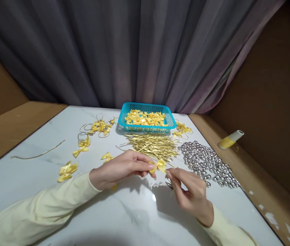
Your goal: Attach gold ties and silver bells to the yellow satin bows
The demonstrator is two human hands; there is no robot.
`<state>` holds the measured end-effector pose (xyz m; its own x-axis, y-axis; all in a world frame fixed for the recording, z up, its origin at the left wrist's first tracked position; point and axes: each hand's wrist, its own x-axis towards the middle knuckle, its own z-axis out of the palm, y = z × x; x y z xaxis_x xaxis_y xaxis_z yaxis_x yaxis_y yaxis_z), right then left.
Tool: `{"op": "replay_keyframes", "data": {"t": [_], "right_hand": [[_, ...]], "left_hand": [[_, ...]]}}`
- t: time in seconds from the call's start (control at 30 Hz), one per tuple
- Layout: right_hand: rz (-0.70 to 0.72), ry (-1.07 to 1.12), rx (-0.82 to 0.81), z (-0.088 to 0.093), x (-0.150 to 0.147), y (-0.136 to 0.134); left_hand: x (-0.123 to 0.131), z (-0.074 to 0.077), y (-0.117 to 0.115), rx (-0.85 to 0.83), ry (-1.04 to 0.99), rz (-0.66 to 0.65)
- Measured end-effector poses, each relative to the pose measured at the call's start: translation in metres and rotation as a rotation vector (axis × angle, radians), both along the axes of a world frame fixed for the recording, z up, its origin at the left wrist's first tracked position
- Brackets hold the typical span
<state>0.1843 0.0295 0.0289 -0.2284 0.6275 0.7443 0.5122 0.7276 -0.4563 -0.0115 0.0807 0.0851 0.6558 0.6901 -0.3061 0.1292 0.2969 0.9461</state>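
My left hand [132, 165] pinches a yellow ribbon bow [161, 165] between thumb and fingers, above the white table. A thin gold wire tie [169, 164] runs from the bow toward my right hand [189, 188]. The thumb and forefinger of that hand are pressed together, seemingly on the tie, just right of the bow. Just beyond both hands lies a pile of gold wire ties [153, 145]. Silver beads [206, 162] are spread to the right. A dark curved piece near the right fingers is partly hidden.
A blue basket [172, 121] of yellow bows stands at the back. Loose bows [68, 169] and looped ties with bows [100, 127] lie left, and more [183, 128] lie right of the basket. One single tie [38, 153] rests far left. A yellow-and-white tube [230, 139] is beyond the right edge.
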Motion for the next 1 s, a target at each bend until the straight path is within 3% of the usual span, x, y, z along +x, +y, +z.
{"op": "replay_keyframes", "data": {"t": [0.37, 0.67, 1.0], "right_hand": [[-0.006, -0.031, 0.060, 0.0027, -0.0011, -0.0031], [-0.005, -0.199, 0.138, -0.0013, -0.0025, -0.0072], [-0.012, -0.184, 0.115, -0.0040, -0.0059, -0.0081]], "left_hand": [[0.0001, 0.0024, -0.0007, -0.113, -0.029, -0.013], [0.0005, -0.0004, 0.0003, -0.153, -0.049, -0.007], [0.0027, -0.0008, -0.0047, 0.005, -0.004, 0.031]]}}
